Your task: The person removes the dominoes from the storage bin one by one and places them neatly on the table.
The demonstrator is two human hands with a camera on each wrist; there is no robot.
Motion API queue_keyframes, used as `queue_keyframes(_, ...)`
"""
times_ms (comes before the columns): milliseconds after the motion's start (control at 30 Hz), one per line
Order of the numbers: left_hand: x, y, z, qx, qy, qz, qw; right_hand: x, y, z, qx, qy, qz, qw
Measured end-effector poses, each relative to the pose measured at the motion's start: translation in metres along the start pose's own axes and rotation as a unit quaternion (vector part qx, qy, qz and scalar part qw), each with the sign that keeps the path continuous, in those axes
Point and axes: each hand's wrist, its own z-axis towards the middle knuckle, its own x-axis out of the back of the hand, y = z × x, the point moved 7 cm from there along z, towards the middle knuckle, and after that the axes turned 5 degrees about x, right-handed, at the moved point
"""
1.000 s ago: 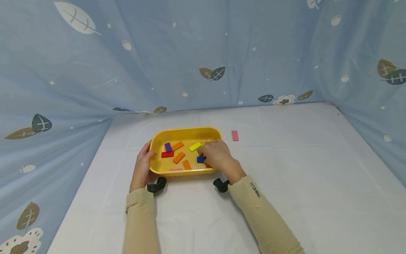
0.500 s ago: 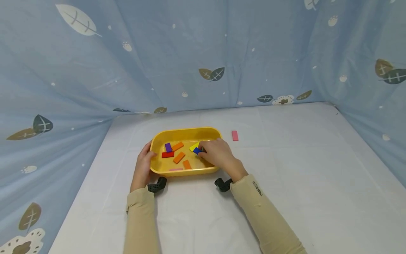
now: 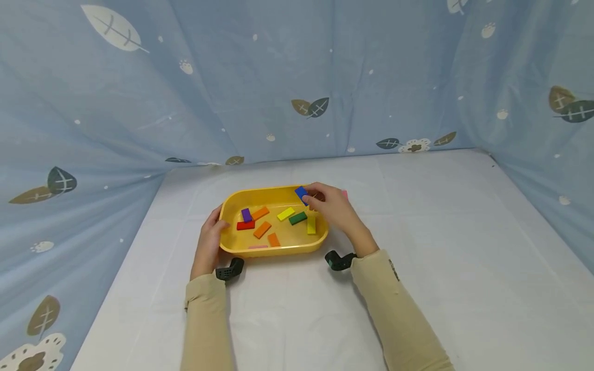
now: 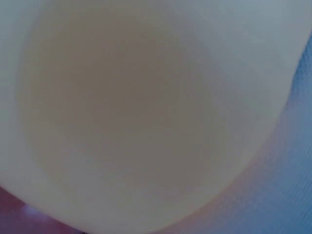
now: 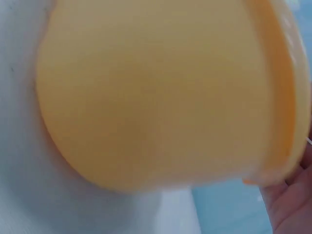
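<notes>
The left hand (image 3: pixel 209 239) grips the left end of a yellow plastic tray (image 3: pixel 274 251), its thumb over the rim. Between thumb and fingers, the right hand (image 3: pixel 334 206) pinches a blue block (image 3: pixel 301 195) over the tray's back right corner. Inside the tray lie small flat blocks: a purple block (image 3: pixel 246 215) touching a red block (image 3: pixel 245 225), several orange ones, a green block (image 3: pixel 298 218), two yellow ones and a pink one at the front wall. The right wrist view shows the tray's outer wall (image 5: pixel 156 97) close up; the left wrist view is too blurred to read.
A pink block (image 3: pixel 345 194) on the white-covered table (image 3: pixel 441 232) is mostly hidden behind the right hand. Blue leaf-patterned cloth (image 3: pixel 260 77) hangs at the back and both sides. A black wrist camera (image 3: pixel 339 260) sits beside the right wrist, another (image 3: pixel 230 269) by the left.
The right hand has carried the blue block up from inside the tray, backward and to the right. Green and yellow blocks under it have come into view. The left hand stays put.
</notes>
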Motion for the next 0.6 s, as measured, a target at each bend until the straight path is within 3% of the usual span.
queue_keyframes(100, 0.0, 0.0, 0.0, 0.002, 0.004, 0.003, 1.0, 0.014, 0.007, 0.0, 0.0, 0.039, 0.065, 0.997)
queue_keyframes(233, 0.0, -0.001, 0.0, 0.003, 0.002, 0.001, 1.0, 0.029, 0.021, -0.001, -0.012, 0.088, 0.142, 0.986)
queue_keyframes(600, -0.004, 0.006, -0.007, 0.011, -0.008, -0.003, 0.9999, 0.056, 0.07, -0.008, -0.088, 0.17, 0.163, 0.968)
